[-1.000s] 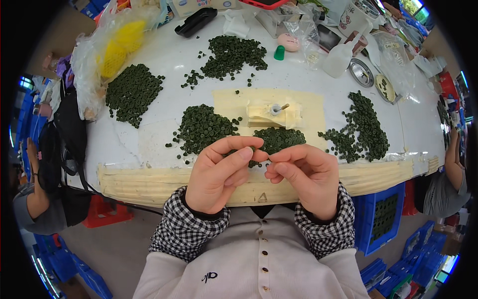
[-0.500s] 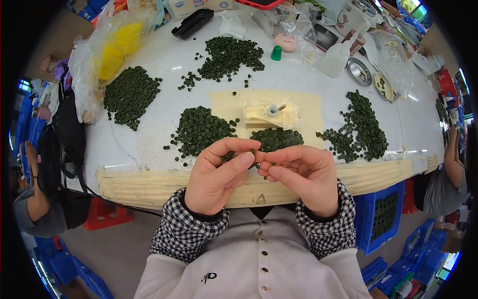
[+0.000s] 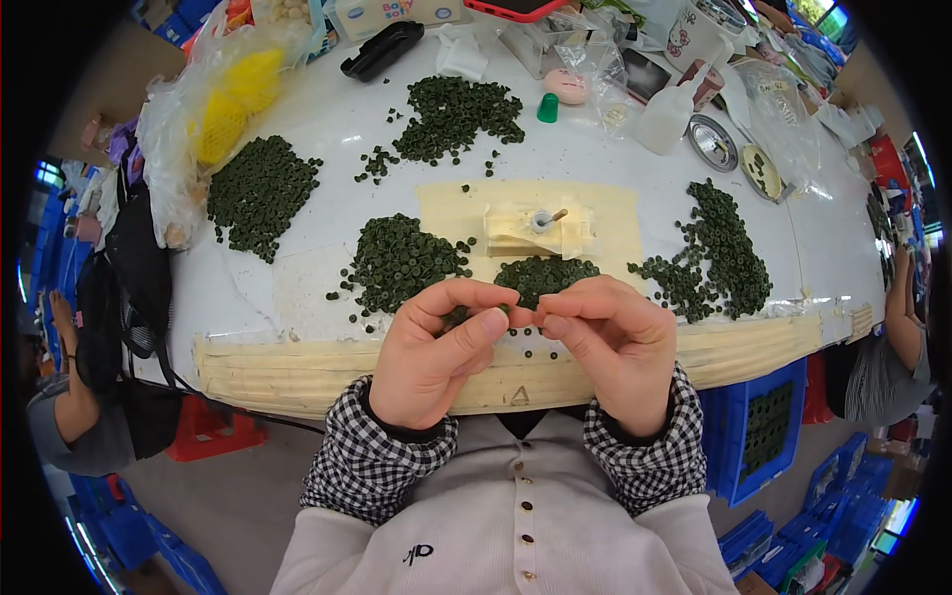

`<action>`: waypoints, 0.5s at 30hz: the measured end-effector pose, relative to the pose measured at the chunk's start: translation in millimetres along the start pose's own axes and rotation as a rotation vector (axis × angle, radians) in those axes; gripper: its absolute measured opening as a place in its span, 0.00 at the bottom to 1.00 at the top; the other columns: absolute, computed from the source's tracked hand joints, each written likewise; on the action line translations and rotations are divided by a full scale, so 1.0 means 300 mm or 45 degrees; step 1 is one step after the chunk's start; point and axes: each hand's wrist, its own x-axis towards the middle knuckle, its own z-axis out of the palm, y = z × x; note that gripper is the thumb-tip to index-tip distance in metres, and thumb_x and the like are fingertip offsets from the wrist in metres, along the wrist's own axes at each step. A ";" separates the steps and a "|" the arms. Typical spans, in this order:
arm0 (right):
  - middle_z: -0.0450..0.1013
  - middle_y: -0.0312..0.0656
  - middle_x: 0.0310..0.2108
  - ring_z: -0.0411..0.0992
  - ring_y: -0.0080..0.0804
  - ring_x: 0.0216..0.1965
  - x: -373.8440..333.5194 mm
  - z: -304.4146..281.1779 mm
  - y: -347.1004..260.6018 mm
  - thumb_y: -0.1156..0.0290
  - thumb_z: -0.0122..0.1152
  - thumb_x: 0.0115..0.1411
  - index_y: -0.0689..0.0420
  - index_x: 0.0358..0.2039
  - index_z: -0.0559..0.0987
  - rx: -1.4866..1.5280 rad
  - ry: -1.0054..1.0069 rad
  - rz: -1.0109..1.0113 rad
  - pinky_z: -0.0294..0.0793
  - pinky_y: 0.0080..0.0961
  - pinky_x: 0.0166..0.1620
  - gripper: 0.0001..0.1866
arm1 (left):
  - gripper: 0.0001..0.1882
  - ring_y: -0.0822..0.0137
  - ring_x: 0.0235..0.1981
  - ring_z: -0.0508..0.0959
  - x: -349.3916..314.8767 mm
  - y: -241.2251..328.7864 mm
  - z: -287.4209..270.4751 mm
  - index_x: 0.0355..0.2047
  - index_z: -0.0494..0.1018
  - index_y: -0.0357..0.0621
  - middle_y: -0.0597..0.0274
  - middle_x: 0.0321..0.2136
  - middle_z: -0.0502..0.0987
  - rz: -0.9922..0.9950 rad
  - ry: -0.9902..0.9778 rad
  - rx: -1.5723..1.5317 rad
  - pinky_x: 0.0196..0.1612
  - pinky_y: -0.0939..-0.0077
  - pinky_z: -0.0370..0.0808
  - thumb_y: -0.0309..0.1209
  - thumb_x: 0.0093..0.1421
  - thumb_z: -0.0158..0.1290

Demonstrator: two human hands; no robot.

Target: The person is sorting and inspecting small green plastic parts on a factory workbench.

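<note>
Over the table's near edge, my left hand (image 3: 428, 349) pinches a small dark green round part (image 3: 504, 309) between thumb and forefinger. My right hand (image 3: 627, 349) is closed in a pinch close beside the left fingertips; whatever lies between its fingers is too small to make out. Just beyond the hands lie two piles of the same green parts: a larger pile (image 3: 402, 263) on the left and a smaller pile (image 3: 543, 276) in the middle. Behind the middle pile, a tape-covered block (image 3: 508, 233) carries a short metal post (image 3: 541, 220).
More green parts lie in a left pile (image 3: 261, 198), a far pile (image 3: 451, 117) and a right pile (image 3: 719, 253). A plastic bag with yellow netting (image 3: 238, 94), a green cap (image 3: 547, 108), a squeeze bottle (image 3: 662, 121) and a round tin (image 3: 713, 144) stand around. A blue crate (image 3: 729, 451) sits below right.
My right hand has shifted slightly right and up, its fingers now more tightly pinched. A few loose parts on the table below the fingertips have come into view. My left hand stays nearly still.
</note>
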 end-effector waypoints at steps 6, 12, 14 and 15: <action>0.72 0.42 0.35 0.73 0.24 0.36 0.001 0.009 -0.007 0.86 0.57 0.52 0.65 0.36 0.78 0.048 0.023 0.065 0.73 0.16 0.39 0.10 | 0.09 0.86 0.20 0.64 -0.002 0.003 0.005 0.40 0.72 0.38 0.57 0.35 0.78 -0.001 -0.007 0.053 0.19 0.92 0.56 0.21 0.58 0.51; 0.74 0.42 0.34 0.73 0.23 0.36 -0.002 0.013 -0.009 0.84 0.58 0.52 0.65 0.38 0.77 0.054 0.040 0.139 0.73 0.16 0.39 0.11 | 0.09 0.86 0.20 0.64 -0.004 0.006 0.012 0.40 0.72 0.38 0.58 0.35 0.78 -0.005 0.009 0.067 0.19 0.92 0.56 0.21 0.58 0.51; 0.74 0.42 0.34 0.74 0.23 0.36 -0.003 0.016 -0.007 0.84 0.58 0.52 0.65 0.37 0.76 0.077 0.054 0.187 0.73 0.16 0.39 0.10 | 0.09 0.86 0.19 0.64 -0.002 0.005 0.008 0.40 0.72 0.38 0.58 0.34 0.78 -0.008 0.012 0.061 0.19 0.92 0.56 0.21 0.58 0.51; 0.74 0.42 0.34 0.74 0.23 0.36 -0.004 0.014 -0.004 0.84 0.58 0.52 0.65 0.37 0.76 0.084 0.049 0.193 0.74 0.16 0.39 0.10 | 0.09 0.86 0.19 0.63 -0.003 0.006 0.010 0.40 0.72 0.38 0.59 0.34 0.78 -0.006 0.015 0.063 0.19 0.92 0.56 0.21 0.58 0.51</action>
